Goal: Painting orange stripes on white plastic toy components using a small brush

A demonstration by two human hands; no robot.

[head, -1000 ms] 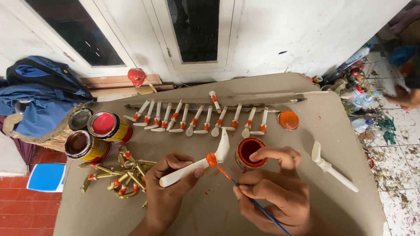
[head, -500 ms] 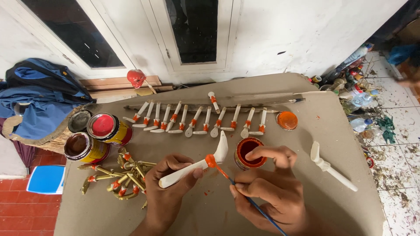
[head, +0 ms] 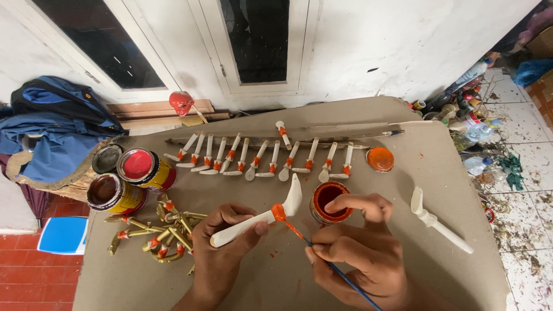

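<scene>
Little has moved since the earlier frames: the brush tip has stayed at the orange band on the white piece, and both hands keep their places near the paint pot.

At the far left lie a blue bag [head: 52, 124] and three paint tins [head: 124, 178], one with a red lid. Just near of them sits a heap of gold-coloured pieces [head: 158, 233] with orange bands.

The left hand [head: 222, 245] is curled, fingers pressed around the handle end of a white spoon-shaped piece [head: 262, 216], which slants up to the right with its broad end by the pot. Its handle end is partly hidden under the fingers.

The right hand [head: 357, 253] pinches a thin blue-handled brush [head: 322, 256] between thumb and fingers; the bristle tip touches the orange band on the white piece. The forefinger stretches across the rim of the open pot of orange paint [head: 329, 203]. The brush's handle end is cut off at the near edge, as are both wrists.

Farther away, a row of white pieces [head: 259, 158] with orange bands leans on a long stick. The orange lid [head: 380, 159] lies to the right, and a lone unpainted white piece [head: 440, 220] lies near the board's [head: 438, 173] right edge. The clutter of bottles far right is hard to make out.
</scene>
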